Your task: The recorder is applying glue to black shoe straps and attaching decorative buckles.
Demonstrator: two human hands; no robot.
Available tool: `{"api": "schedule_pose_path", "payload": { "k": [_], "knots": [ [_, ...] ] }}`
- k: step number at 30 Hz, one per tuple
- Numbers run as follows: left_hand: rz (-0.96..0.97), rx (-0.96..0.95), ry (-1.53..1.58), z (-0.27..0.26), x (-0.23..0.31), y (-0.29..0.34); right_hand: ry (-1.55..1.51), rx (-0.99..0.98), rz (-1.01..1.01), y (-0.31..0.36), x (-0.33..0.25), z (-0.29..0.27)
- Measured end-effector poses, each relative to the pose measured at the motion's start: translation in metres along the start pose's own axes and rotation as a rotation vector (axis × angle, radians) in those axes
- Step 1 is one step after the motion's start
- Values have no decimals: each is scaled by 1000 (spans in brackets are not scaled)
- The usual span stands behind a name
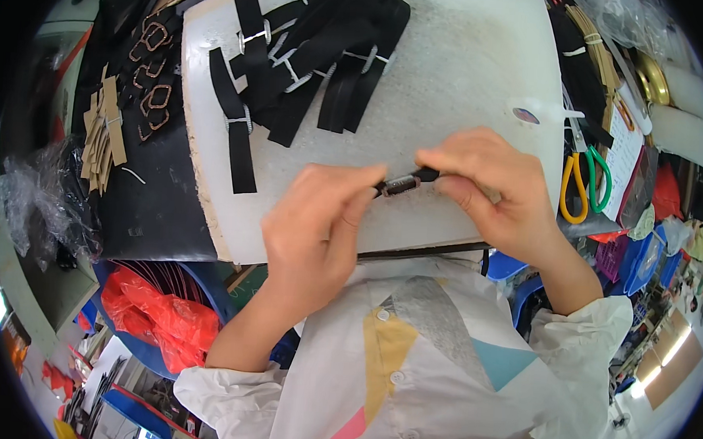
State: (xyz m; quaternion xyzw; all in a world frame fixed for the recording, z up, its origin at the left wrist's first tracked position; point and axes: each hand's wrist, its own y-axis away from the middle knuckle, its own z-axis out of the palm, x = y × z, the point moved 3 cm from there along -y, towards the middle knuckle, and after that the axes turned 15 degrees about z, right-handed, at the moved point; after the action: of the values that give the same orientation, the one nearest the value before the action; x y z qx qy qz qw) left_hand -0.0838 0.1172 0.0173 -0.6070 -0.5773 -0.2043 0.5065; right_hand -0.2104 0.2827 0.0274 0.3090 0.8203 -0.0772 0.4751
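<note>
Your left hand (315,222) pinches one end of a short black strap (426,174) and your right hand (497,194) pinches the other, fingers closed on both sides, with a small buckle (402,185) on the strap between them, held over the near part of the white board (454,90) on the desk (156,229). Pile of black straps with silver buckles (297,82) lies on the board's far left; copper-coloured buckles (157,96) and tan card strips (107,133) sit left of the board, scissors with yellow and green handles (574,190) right of it.
</note>
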Motion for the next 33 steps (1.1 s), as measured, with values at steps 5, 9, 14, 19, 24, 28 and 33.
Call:
{"api": "schedule_pose_path", "payload": {
  "k": [5,9,14,19,24,28,33],
  "knots": [
    [-513,268,665,1,1,1,-695,-36,410,5,-1,5],
    [-537,251,697,3,3,4,-858,-124,473,4,0,3],
    [-551,296,731,3,7,16,-823,-136,551,5,-12,11],
    [-379,423,446,-43,-7,9,-540,111,376,13,-26,21],
    [-311,968,135,-173,-96,6,-353,125,279,27,-3,7],
    [-180,640,-900,-205,-118,9,-218,396,217,50,29,-15],
    [-102,306,-891,-110,-45,3,-106,790,196,39,52,-36]
  ]
}}
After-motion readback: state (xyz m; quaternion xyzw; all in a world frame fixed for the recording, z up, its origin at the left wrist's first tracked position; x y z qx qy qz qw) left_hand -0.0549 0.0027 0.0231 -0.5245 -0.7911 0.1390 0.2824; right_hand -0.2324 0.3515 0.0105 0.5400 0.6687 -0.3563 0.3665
